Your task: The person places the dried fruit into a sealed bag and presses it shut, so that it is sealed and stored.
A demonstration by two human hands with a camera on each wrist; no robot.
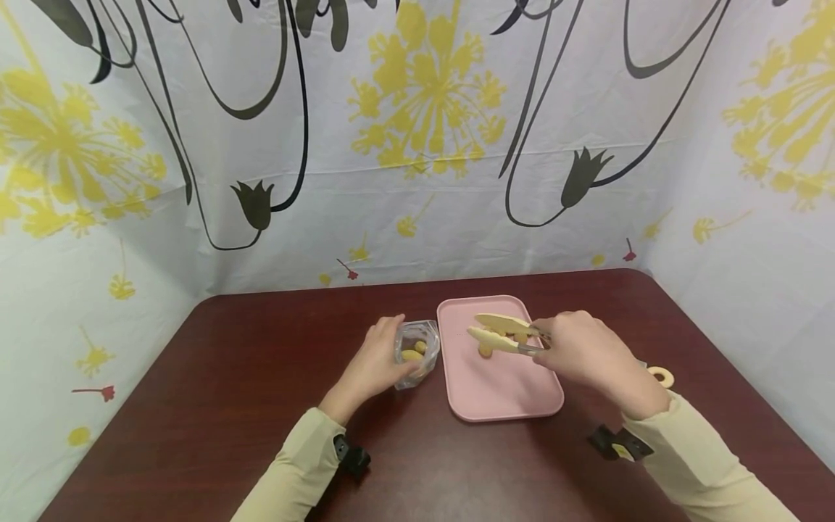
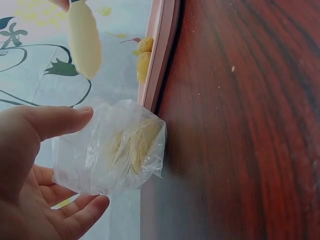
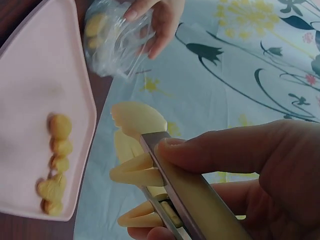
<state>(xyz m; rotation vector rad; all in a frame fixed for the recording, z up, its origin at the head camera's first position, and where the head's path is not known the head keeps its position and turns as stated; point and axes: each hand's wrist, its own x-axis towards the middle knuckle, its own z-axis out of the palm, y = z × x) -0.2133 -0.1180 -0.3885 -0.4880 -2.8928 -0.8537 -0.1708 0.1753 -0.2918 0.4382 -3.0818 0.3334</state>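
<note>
My left hand [image 1: 372, 366] holds a clear plastic bag [image 2: 107, 150] upright on the table, thumb on one side and fingers on the other. Its mouth gapes upward, and several yellowish, rounded pieces [image 3: 96, 24] lie inside. In my right hand [image 1: 583, 351] is a pair of kitchen tongs [image 3: 192, 192] with cream-coloured tips and metal arms. The tips stand apart above the pink tray [image 1: 502, 395], with nothing plainly seen between them. More yellowish, lumpy pieces [image 3: 61, 127] form a row on the tray, partly hidden under the tongs in the head view.
The dark red-brown table [image 1: 274, 406] extends left of the bag and in front of the tray. Past my right wrist, a cream ring [image 1: 661, 376] shows. A patterned cloth [image 1: 313, 232] hangs behind the table and on both sides.
</note>
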